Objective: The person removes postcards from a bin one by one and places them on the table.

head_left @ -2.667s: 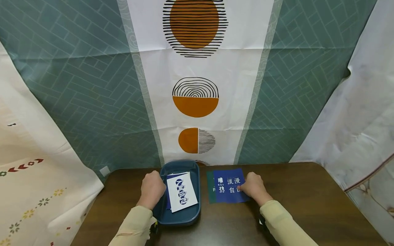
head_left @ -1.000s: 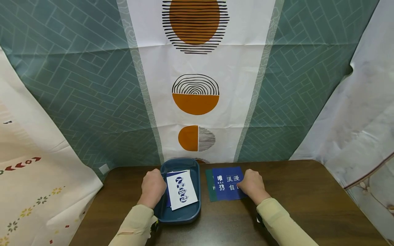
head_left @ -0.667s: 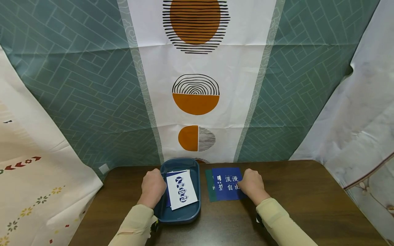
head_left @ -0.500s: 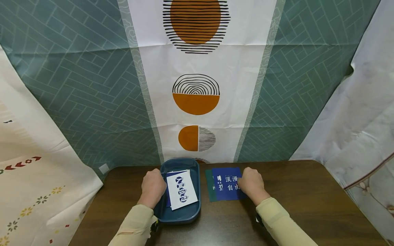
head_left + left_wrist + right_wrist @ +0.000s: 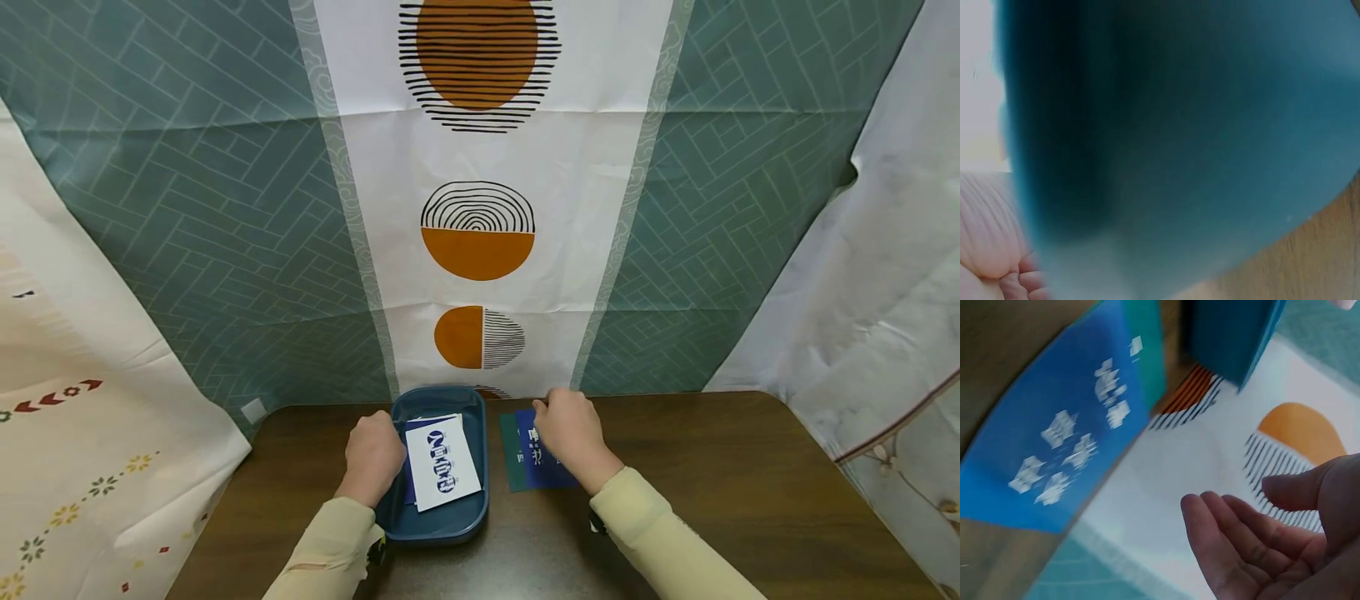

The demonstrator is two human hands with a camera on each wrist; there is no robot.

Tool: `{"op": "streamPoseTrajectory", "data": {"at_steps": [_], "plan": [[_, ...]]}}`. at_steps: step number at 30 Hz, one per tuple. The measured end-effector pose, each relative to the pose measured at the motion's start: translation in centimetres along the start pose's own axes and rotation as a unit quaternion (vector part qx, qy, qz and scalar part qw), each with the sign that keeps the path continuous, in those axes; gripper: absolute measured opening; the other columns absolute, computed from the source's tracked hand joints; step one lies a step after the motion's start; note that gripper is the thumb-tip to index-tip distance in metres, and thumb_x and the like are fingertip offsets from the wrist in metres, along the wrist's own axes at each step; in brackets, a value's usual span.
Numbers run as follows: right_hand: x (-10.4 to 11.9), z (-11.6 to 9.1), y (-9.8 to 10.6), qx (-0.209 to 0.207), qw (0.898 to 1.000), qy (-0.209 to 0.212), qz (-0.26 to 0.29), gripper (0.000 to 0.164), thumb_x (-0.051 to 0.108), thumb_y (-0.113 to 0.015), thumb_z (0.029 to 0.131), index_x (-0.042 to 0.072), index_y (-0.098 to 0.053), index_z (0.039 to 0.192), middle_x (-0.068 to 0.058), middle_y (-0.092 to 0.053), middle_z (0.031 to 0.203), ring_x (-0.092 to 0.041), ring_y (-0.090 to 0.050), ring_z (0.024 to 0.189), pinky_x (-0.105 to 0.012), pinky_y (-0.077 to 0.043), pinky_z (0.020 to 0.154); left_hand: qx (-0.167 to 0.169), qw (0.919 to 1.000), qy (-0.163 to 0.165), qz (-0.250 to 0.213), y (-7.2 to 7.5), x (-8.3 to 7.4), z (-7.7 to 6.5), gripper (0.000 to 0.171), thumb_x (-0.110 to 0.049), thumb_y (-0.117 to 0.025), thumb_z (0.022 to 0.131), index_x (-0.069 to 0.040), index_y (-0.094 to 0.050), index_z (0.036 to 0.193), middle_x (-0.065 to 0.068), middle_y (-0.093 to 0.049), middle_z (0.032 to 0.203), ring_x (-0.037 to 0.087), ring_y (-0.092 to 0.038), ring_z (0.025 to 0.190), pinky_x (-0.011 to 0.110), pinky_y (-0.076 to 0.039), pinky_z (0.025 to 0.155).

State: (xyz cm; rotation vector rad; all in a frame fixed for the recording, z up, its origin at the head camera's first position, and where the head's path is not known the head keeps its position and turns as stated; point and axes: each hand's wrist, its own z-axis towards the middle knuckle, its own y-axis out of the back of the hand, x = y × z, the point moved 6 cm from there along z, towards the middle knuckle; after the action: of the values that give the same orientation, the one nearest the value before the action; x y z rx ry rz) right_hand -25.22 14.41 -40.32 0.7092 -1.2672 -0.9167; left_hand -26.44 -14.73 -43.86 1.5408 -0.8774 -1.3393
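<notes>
One smooth, round-cornered tray (image 5: 431, 527) holds a white card (image 5: 444, 462) atop at least one navy card (image 5: 410, 485), the left hand (image 5: 373, 458) clamped on its rim at nine o'clock. At the tray's three o'clock, two flat rectangular cards overlap on the wood-grained table (image 5: 712, 467), a blue card (image 5: 542, 473) over a green card (image 5: 511, 454). Above the blue card's two o'clock side, the right hand (image 5: 572, 429) has thumb and fingers apart.

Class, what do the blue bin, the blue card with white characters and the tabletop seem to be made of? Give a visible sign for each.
Blue bin: probably plastic, satin; evenly coloured walls, rounded corners.
Blue card: likely paper or cardstock, smooth; thin and flat, with white print; coating unclear.
Tabletop: wood or wood-look laminate, semi-gloss; brown grain, soft reflected sheen.
</notes>
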Motion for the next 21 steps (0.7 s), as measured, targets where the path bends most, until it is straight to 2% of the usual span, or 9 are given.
{"op": "streamPoseTrajectory", "data": {"at_steps": [6,12,17,21], "plan": [[3.3,-0.1,-0.4,-0.016,0.999,0.044,0.010,0.030,0.023,-0.059,0.089,0.014,-0.052,0.061,0.002,-0.045,0.053,-0.013,-0.045,0.048,-0.030,-0.038,0.045,0.009,0.9999,0.006,-0.013,-0.3,0.1,0.0,0.018,-0.001,-0.064,0.078,0.006,-0.062,0.094,0.015,-0.059,0.078,0.020,-0.051,0.052,0.035,-0.049,0.050],[5.9,-0.3,-1.8,-0.007,0.999,0.052,-0.004,0.025,0.030,-0.065,0.084,0.006,-0.060,0.076,0.000,-0.050,0.062,-0.012,-0.047,0.050,-0.026,-0.039,0.044,0.005,0.9999,0.006,-0.009,-0.2,0.1,0.0,0.016,-0.002,-0.064,0.078,0.005,-0.063,0.092,0.014,-0.060,0.077,0.019,-0.051,0.052,0.034,-0.049,0.050],[8.0,-0.8,-3.1,-0.004,0.996,0.072,-0.061,0.037,0.036,-0.068,0.082,0.003,-0.064,0.096,-0.006,-0.059,0.082,-0.018,-0.056,0.072,-0.033,-0.048,0.062,-0.007,0.9999,-0.005,-0.008,0.0,0.0,-0.1,0.014,-0.002,-0.063,0.077,0.004,-0.063,0.090,0.014,-0.060,0.077,0.020,-0.050,0.053,0.032,-0.047,0.048],[9.6,-1.1,-4.1,0.004,0.991,0.093,-0.096,0.050,0.042,-0.067,0.080,0.001,-0.062,0.108,-0.011,-0.060,0.100,-0.024,-0.055,0.089,-0.041,-0.046,0.079,-0.014,0.9998,-0.009,-0.009,0.1,-0.1,0.0,0.013,-0.003,-0.064,0.076,0.004,-0.063,0.087,0.014,-0.060,0.075,0.019,-0.050,0.052,0.032,-0.047,0.047]]}}
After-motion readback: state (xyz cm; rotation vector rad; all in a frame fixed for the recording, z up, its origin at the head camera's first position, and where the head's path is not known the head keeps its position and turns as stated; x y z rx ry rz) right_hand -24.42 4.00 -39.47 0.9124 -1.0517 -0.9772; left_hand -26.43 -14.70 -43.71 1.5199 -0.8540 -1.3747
